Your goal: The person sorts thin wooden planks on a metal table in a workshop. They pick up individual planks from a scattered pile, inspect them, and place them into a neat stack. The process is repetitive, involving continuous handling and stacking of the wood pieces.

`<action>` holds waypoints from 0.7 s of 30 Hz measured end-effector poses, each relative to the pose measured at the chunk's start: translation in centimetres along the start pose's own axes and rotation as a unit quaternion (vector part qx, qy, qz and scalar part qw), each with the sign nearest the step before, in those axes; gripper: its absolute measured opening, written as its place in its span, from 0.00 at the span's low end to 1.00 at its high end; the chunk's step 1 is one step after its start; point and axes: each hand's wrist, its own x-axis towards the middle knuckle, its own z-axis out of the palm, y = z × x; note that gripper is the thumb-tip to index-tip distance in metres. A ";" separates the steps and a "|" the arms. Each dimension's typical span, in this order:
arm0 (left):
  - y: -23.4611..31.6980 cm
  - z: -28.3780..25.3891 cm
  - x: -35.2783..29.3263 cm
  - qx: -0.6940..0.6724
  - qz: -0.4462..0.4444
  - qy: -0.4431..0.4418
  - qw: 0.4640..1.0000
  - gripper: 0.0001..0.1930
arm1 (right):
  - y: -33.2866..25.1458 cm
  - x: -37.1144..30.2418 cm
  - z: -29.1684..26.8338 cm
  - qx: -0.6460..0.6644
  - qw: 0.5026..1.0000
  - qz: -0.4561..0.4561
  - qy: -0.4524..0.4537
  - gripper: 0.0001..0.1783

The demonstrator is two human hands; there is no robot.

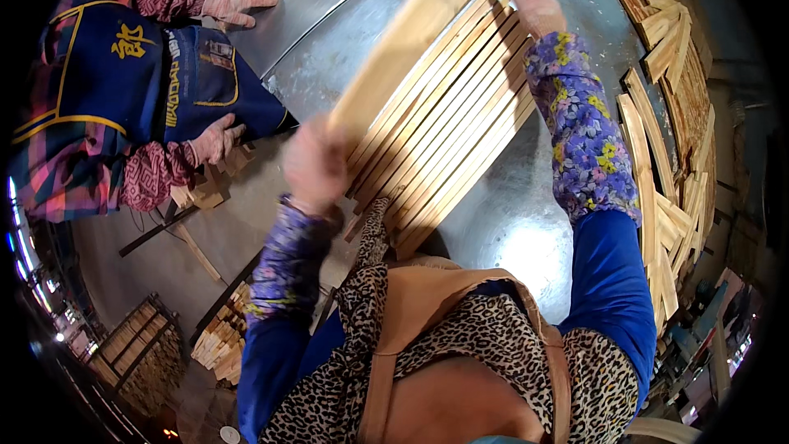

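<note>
A long pale wooden board (411, 29) rises slantwise out of my left hand (316, 166), which grips its near end; both are motion-blurred. The board's far end runs out at the top of the view. Beneath it, a row of narrow wooden strips (448, 123) lies side by side on the metal table (505, 205). My right hand (538, 6) is beside the far ends of those strips, its fingers partly spread with nothing visible in them. Whether it touches the strips I cannot tell.
Across to the left stands a co-worker in a blue apron (82, 74), one gloved hand (242, 5) flat on the metal surface. Loose wood pieces (649, 173) heap along the right edge. Stacked wood (223, 341) and a slatted bundle (140, 353) sit at the lower left.
</note>
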 end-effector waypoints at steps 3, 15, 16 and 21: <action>-1.8 -3.9 5.3 -0.099 -0.105 -0.051 0.988 0.15 | -3.0 -2.8 0.6 -0.090 0.989 0.078 -0.084 0.48; 4.2 4.0 1.4 0.015 0.164 -0.082 0.983 0.35 | 0.5 -1.5 1.1 0.169 0.974 0.112 -0.102 0.43; 4.4 4.2 1.3 0.012 0.169 -0.055 0.984 0.34 | 0.4 -0.8 0.7 0.101 0.987 0.089 -0.089 0.45; 2.9 5.0 -0.4 -0.073 0.072 -0.169 0.980 0.19 | -7.5 -5.6 -2.2 0.147 0.989 -0.008 0.020 0.49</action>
